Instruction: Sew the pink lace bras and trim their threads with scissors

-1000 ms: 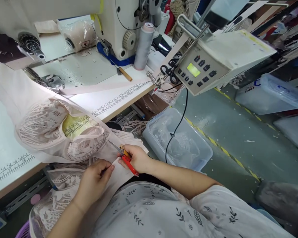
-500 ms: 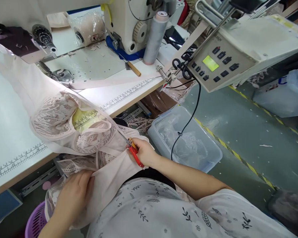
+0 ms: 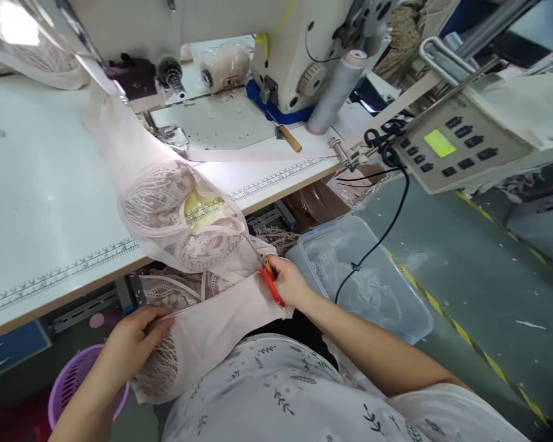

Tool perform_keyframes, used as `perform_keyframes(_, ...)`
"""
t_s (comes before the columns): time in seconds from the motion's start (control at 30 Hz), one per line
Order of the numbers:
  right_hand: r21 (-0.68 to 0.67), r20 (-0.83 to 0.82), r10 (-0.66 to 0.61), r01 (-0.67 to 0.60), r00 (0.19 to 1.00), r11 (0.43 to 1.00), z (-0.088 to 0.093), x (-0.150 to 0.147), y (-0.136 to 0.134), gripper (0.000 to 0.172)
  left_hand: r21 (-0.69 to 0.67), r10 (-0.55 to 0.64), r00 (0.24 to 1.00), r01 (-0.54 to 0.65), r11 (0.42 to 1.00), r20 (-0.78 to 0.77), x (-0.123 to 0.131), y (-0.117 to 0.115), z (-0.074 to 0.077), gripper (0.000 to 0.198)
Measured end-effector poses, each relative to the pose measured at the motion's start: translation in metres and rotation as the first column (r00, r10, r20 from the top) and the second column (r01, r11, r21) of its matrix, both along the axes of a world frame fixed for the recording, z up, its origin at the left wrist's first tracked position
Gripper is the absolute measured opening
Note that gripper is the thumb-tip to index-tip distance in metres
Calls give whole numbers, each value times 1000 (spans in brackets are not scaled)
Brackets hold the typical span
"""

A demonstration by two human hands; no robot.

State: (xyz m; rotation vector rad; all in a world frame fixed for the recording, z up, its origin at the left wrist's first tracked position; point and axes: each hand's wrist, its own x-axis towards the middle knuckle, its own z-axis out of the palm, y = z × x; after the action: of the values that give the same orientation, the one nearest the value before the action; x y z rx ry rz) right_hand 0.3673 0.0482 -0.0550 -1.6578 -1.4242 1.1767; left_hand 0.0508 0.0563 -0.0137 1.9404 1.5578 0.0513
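Observation:
A pale pink lace bra (image 3: 159,199) hangs over the table edge, its upper end near the sewing machine's needle area. More pale pink fabric (image 3: 212,319) with lace cups lies across my lap. My left hand (image 3: 141,337) pinches the top edge of this lap fabric, fingers bent and thumb against it. In my right hand (image 3: 286,282) are red-and-orange-handled scissors (image 3: 271,287), blades pointing up and left beside the bra's side band. The fabric's right end lies beneath the right hand.
The sewing machine (image 3: 281,61) stands at the back, with a grey thread cone (image 3: 336,92) and a wooden-handled tool (image 3: 290,139). A control box (image 3: 465,135) is at right. Below are a clear plastic bin (image 3: 424,313) and a purple basket (image 3: 58,393).
The view has shifted left, so things appear farther right. My left hand has moved to the fabric's upper edge and the lap fabric is spread flatter. The scissors remain in my right hand.

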Motion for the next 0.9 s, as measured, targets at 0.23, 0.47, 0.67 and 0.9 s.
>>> perform_keyframes(0.23, -58, -11, 72, -72, 997, 996, 2, -1, 1, 25, -34, 36, 995, -33, 999, 89, -1, -4, 7, 34)
perform_keyframes(0.47, -82, -77, 45, -51, 996, 995, -5, -6, 3, 25, -96, 44, 985, -28, 995, 166, -3, -3, 5, 33)
perform_keyframes(0.67, -80, -169, 66, -81, 983, 994, -9, -1, 2, 26, -275, 52, 955, 31, 961, 291, -8, 10, 9, 29)
perform_keyframes(0.9, -9, -172, 67, -69, 983, 998, 3, -8, 3, 32, -139, -112, 992, 118, 983, 51, -4, 16, 6, 31)
